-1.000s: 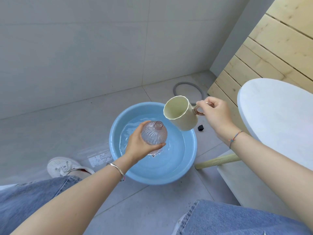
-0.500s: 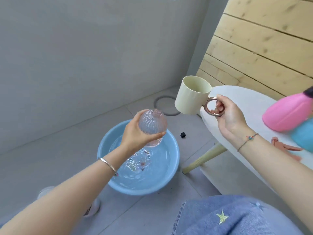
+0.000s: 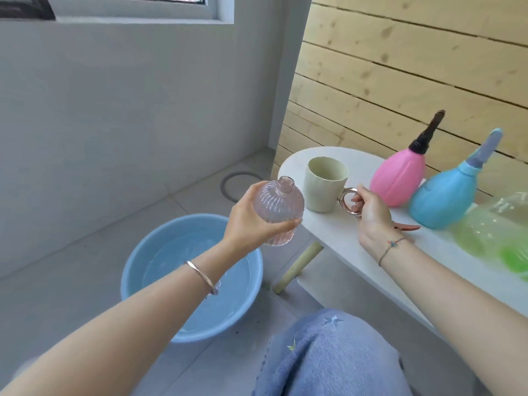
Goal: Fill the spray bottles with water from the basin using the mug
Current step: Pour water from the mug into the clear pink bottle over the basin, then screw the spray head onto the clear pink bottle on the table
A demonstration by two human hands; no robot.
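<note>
Cream ceramic mug, airborne 0.5 s ago, now sits on white round table, R hand pinching its ring handle. L hand grips ribbed pinkish glass bottle at mug's 9 o'clock. Pour likely done; cap next.

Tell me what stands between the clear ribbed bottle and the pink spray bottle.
Head view: the cream mug stands on the white table between the clear ribbed bottle and pink spray bottle, its ring handle held by the right hand.

A single head-worn wide-angle view looks forward and down, close in. Basin sits lower centre, tabletop at right.
</note>
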